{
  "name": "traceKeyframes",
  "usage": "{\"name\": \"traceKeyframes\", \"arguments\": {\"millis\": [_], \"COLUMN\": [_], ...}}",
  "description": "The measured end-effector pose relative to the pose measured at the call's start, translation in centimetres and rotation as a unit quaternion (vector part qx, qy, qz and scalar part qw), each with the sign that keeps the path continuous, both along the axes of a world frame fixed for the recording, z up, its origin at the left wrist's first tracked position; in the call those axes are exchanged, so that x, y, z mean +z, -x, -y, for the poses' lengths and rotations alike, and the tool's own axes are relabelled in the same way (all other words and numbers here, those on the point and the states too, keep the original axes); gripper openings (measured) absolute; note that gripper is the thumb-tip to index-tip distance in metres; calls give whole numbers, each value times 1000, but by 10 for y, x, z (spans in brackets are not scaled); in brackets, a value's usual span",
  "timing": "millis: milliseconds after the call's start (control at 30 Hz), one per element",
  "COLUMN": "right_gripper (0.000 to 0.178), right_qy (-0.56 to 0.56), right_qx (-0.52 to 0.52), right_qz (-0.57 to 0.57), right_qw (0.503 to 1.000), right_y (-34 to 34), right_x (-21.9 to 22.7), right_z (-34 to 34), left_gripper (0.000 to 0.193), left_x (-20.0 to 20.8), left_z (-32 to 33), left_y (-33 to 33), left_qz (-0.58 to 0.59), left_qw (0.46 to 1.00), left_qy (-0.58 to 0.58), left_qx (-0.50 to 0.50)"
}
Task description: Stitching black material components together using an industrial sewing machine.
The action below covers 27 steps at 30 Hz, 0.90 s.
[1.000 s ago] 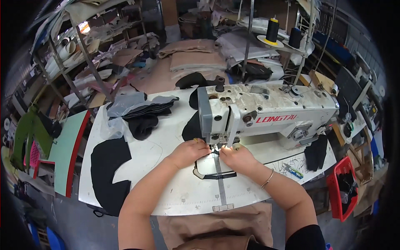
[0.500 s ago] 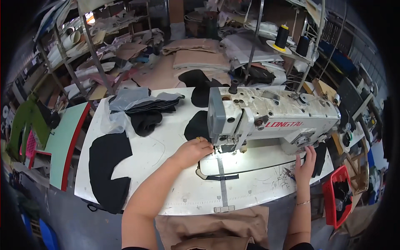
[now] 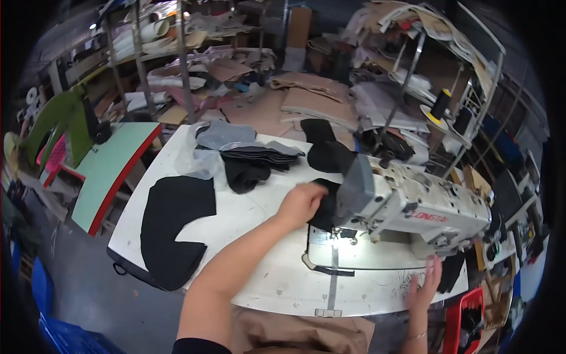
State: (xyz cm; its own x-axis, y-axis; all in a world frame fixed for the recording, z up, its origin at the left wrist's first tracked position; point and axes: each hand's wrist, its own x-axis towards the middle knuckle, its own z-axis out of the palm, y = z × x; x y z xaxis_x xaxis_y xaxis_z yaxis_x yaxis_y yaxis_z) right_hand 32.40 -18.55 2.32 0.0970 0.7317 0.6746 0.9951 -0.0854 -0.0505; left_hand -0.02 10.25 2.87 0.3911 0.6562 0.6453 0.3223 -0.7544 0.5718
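Black fabric piece [image 3: 323,215] lies on the white tabletop [image 3: 277,283] just left of the sewing machine [image 3: 439,206], whose grey head end hides part of it. The left hand [image 3: 302,205] is at its left edge and covers some of it; the fingers are bent and blurred, so I cannot tell whether they pinch the cloth. The right hand [image 3: 425,284], fingers raised and apart, is in front of the machine's right end, near a dark cloth [image 3: 451,273] and loose thread scraps [image 3: 405,278].

Behind the machine's head lie more black cut pieces [image 3: 328,154]. Left of the machine sit a stack of black layers [image 3: 262,158] with translucent plastic [image 3: 203,162] beside it and, nearer, a C-shaped black piece [image 3: 171,227]; the left forearm crosses between this and the machine. A black thread cone [image 3: 440,104] stands behind the machine, a red basket [image 3: 453,324] to its front right.
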Motion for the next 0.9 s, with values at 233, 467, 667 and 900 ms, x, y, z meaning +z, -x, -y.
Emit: {"name": "traceKeyframes", "arguments": {"millis": [233,467,667,900], "right_gripper": [23,17,15,23], "right_qy": [32,-26,-21,-163], "right_qx": [97,82,111,-241], "right_qz": [-69,-107,-228,-197], "right_qw": [992,991,967,936], "right_y": [80,88,58,-119], "right_x": [-26,-13,-11,24], "right_z": [2,-3,3,37], "left_gripper": [72,38,41,35], "left_x": [-8,-42,-26,28], "left_z": [-100,-160,-146,-38], "left_y": [-43,-106,-121,-17], "left_qz": [-39,50,144,113], "left_qw": [936,955,919,903], "left_qy": [279,263,322,393], "left_qx": [213,127,-174,-134]}}
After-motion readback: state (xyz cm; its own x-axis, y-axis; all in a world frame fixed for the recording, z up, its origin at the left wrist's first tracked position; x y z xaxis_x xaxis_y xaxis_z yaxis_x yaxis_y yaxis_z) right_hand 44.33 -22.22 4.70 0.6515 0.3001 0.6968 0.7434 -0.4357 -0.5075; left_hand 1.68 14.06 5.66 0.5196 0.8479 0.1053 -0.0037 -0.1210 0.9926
